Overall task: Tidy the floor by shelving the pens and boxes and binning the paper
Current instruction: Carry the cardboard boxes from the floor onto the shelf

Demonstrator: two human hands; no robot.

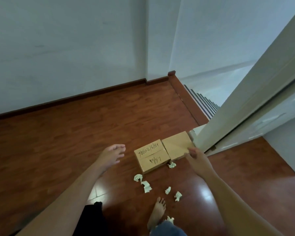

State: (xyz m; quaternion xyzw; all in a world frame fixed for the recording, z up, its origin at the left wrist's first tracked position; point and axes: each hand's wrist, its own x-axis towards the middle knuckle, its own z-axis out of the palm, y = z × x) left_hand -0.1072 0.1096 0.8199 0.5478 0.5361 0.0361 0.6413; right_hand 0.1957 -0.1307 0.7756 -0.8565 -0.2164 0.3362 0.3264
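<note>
Two boxes [152,155] sit touching on the far floor [75,133]. The left hand [111,155] hovers open to their left. The right hand [197,159] meets the right box [175,143], grip unclear. Shelving begins; next, clasp a box.

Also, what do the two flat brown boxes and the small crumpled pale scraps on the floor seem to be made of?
The brown box with handwriting and the plain brown box beside it look like matte cardboard: dull tan faces, pen marks on one. The crumpled pale scraps look like thin paper, judging by their sharp creases.
</note>
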